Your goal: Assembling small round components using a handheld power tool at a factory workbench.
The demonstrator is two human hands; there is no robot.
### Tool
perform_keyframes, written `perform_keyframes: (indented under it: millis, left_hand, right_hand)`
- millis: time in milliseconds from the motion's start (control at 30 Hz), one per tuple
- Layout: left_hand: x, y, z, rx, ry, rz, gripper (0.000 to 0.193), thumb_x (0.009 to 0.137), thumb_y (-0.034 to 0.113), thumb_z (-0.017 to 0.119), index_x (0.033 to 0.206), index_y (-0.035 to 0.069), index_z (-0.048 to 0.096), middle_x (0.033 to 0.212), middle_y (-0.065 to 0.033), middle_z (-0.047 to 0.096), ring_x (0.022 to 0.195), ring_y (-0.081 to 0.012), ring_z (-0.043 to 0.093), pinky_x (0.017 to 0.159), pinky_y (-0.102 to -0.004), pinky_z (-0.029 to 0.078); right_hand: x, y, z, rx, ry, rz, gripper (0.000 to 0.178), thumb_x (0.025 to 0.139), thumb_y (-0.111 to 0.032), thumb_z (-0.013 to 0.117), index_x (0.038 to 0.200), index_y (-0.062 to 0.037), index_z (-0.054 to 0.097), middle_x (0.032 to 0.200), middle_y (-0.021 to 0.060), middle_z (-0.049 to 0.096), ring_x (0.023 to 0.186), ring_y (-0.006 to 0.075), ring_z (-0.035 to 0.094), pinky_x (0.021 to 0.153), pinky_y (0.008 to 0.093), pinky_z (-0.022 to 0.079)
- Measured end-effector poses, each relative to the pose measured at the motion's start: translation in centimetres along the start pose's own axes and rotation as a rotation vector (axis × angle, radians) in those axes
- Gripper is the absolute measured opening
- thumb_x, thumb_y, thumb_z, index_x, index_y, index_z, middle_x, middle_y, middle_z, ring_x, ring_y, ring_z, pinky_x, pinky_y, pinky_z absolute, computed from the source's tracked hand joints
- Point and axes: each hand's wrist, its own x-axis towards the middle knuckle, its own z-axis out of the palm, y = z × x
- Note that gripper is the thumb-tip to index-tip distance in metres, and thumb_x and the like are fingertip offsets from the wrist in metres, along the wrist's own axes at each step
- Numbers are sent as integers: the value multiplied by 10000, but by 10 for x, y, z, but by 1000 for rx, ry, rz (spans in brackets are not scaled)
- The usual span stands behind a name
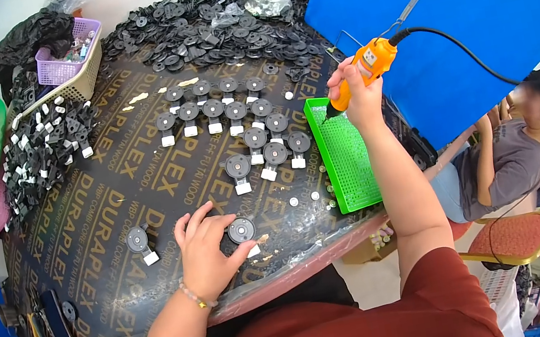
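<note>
My left hand (208, 246) rests near the table's front edge, its thumb and index finger around a black round part (242, 230) with a white block at its lower end. In my right hand (359, 93) is an orange electric screwdriver (375, 57) with a black cable. Its dark tip points down over the left side of a green perforated tray (357, 178); what the tip touches is too small to tell. Several similar round parts (238, 168) with white blocks stand in rows beyond my left hand. Another such part (138, 240) lies to its left.
Loose black pieces (210, 31) are heaped at the back. Black-and-white pieces (43, 154) pile up at left, beside a beige basket (81, 79) and purple basket (54, 69). A blue panel (431, 17) rises at right. Beyond sits another person (517, 154). Pliers-like tools (39, 325) lie front left.
</note>
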Motion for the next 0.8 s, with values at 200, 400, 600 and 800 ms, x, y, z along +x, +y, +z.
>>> perform_keyframes:
  millis: [200,400,600,800]
  left_hand:
    - [0,0,1,13,-5,-5,451,670,302,823,1031,89,657,993,-68,654,1198,-282,513,1041,-482,275]
    - [0,-1,0,0,-4,-11,457,647,258,827,1028,76,651,1001,-68,654,1210,-295,508,1043,-492,271]
    - [-2,-3,1,16,-5,6,462,679,310,811,1051,88,651,1017,-73,656,1200,-284,509,1040,-485,272]
    - [-2,-2,0,-2,-4,13,484,655,278,821,1064,87,645,1049,-67,655,1200,-295,516,1035,-491,278]
  right_hand:
    - [1,-2,5,2,43,29,213,928,-228,621,889,-39,532,699,59,616,539,110,571,533,257,473]
    - [1,3,1,-58,55,19,242,933,-281,618,955,-60,522,709,89,617,540,140,571,516,285,480]
    - [1,-4,3,59,68,4,207,927,-223,620,934,-38,527,714,72,621,540,127,580,523,268,483]
    - [-26,-72,39,325,-91,-57,349,939,-395,566,1010,-64,479,725,133,581,550,174,559,504,317,491]
